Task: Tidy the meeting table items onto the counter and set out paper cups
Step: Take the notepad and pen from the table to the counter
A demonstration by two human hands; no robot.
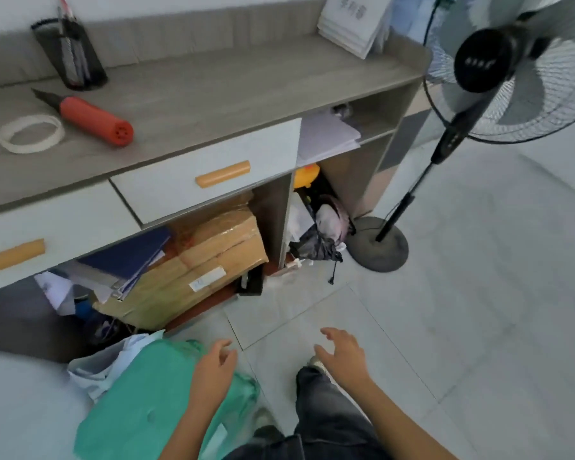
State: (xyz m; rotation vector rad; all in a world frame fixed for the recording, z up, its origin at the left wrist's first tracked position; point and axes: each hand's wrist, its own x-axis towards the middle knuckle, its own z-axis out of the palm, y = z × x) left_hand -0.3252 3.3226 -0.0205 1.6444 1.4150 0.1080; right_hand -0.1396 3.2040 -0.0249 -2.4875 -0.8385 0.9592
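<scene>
Low in the view, near 6 o'clock, a person's two hands hover above the pale tiled floor, holding nothing. At 7 o'clock the left hand hangs over a green bag, its fingers loosely curved and parted. At 5 o'clock the right hand has its fingers spread. A grey wood-grain surface runs across the top from 9 to 1 o'clock. On it, a black mesh pen holder stands at 11 o'clock. A red tool and a white tape roll lie side by side at 10 o'clock. White booklets lean at 12 o'clock. Below, a cardboard box sits under white drawers. A standing fan fills 2 o'clock
</scene>
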